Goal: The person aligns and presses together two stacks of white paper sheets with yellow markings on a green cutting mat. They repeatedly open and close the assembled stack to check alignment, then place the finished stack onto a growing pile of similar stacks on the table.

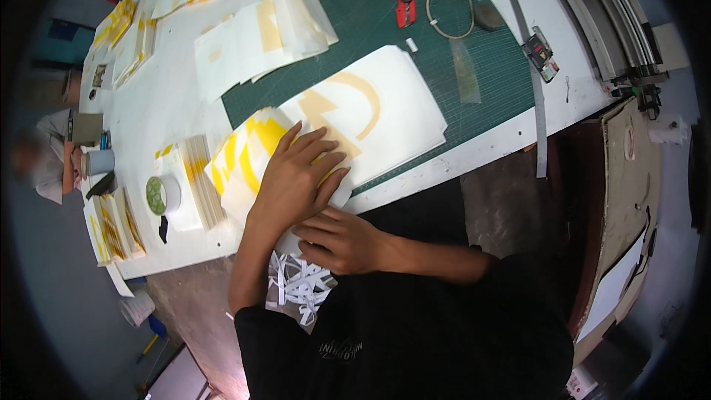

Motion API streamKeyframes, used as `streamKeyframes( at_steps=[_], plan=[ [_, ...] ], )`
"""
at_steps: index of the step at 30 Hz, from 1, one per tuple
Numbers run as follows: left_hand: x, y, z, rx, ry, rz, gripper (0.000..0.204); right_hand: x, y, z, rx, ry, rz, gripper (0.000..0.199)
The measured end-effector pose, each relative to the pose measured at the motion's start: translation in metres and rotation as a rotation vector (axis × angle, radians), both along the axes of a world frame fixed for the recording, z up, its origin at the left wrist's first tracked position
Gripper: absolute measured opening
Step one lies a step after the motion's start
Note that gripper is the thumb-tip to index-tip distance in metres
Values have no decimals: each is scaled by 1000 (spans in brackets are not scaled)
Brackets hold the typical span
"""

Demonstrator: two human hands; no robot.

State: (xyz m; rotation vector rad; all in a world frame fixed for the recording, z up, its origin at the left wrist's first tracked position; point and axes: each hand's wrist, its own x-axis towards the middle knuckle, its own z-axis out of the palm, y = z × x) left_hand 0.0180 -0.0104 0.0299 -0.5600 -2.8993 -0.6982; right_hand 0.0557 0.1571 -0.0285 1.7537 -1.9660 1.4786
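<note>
My left hand (300,172) lies flat, fingers spread, on a white sheet with yellow cut shapes (248,155) at the near edge of the table. Just below it my right hand (339,241) rests at the sheet's lower edge, fingers curled and pointing left; whether it pinches the sheet I cannot tell. A stack of white sheets with a tan curved shape (378,107) lies right behind my left hand on the green cutting mat (444,52). White paper scraps (300,285) hang below the table edge at my lap.
A red utility knife (405,0), a cable (448,26) and a long metal ruler (532,67) lie on the mat's far side. A tape roll (158,195) and piles of yellow-printed sheets (200,189) sit left. More paper stacks (259,33) fill the back. Another person (44,155) sits far left.
</note>
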Motion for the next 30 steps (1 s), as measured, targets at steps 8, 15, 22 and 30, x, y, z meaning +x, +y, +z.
streamKeyframes(
  at_steps=[8, 15, 22, 30],
  plan=[
    [-7, -2, -13, -71, 26, -29, 20, -88, 89, -5, 268, -81, -1127, 40],
    [-13, -2, -8, -58, -1, -39, 24, -101, 93, -12, 489, 45, -1181, 48],
    [-8, -6, -14, -59, 49, -28, 22, -96, 88, -21, 473, 83, -1208, 38],
    [-6, -10, -21, -8, 63, -30, 19, -92, 78, -19, 102, 14, -989, 44]
  ],
)
